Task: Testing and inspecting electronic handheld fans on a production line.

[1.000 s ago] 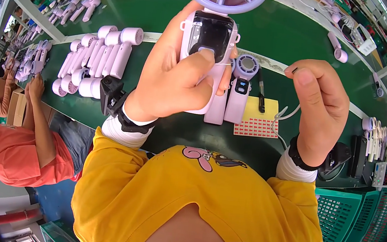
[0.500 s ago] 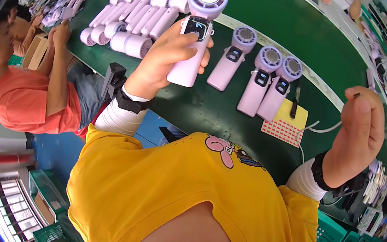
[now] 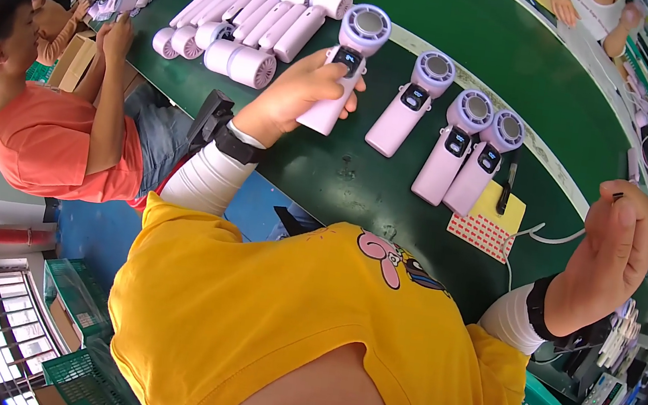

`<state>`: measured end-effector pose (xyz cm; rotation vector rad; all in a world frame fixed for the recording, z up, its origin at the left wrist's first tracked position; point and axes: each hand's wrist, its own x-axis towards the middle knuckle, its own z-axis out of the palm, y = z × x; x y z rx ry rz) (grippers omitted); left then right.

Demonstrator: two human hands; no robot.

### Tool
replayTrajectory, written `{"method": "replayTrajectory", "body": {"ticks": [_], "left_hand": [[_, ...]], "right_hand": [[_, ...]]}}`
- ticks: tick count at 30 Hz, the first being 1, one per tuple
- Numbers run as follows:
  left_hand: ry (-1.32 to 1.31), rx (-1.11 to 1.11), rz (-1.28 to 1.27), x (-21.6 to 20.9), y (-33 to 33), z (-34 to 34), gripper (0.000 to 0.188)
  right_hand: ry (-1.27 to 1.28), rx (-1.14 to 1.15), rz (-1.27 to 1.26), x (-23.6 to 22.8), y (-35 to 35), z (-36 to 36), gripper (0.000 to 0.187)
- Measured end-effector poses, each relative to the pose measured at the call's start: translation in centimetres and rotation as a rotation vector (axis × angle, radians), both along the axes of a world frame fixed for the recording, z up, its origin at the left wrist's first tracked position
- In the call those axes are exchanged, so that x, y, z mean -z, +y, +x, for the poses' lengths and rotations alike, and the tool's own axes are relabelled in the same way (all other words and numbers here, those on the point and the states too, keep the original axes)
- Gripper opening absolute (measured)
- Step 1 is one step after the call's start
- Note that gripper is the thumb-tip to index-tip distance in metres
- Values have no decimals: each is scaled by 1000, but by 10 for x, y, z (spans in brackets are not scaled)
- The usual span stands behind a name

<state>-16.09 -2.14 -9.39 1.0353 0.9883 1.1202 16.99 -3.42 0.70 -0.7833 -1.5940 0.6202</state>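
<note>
My left hand (image 3: 302,95) is closed round a pale purple handheld fan (image 3: 323,113), thumb on its front by the lit dark display. The fan tilts, its round head up, in front of a stack of similar fans (image 3: 253,20). My right hand (image 3: 616,246) is raised at the right, thumb and finger pinching a tiny dark piece too small to name. Between the hands lie a fan (image 3: 397,122) and two more side by side, a fan (image 3: 440,164) and a fan (image 3: 473,176), displays lit.
On the green table (image 3: 327,179) lies a yellow sheet with red labels (image 3: 490,233), with a black pen-like tool (image 3: 508,189) across it. A white cable (image 3: 554,237) runs beside it. A co-worker in an orange shirt (image 3: 64,142) sits at the left; another person's hand (image 3: 562,7) shows across the table.
My left hand has lowered the fan toward the table, so it looks smaller. The whole view has shifted slightly. My right hand keeps its pinch.
</note>
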Motion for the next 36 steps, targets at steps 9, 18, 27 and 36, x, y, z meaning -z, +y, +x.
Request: {"method": "replayTrajectory", "body": {"ticks": [9, 18, 27, 36], "left_hand": [[-60, -18, 74, -2, -3, 8, 41], [39, -51, 124, -18, -11, 22, 57], [57, -35, 136, -18, -17, 28, 59], [12, -58, 134, -14, -16, 28, 59]], "right_hand": [[12, -16, 9, -1, 0, 3, 18], [-38, -35, 48, -1, -1, 7, 16], [-97, -37, 89, -1, 2, 11, 17], [-154, -62, 87, -6, 0, 11, 16]]}}
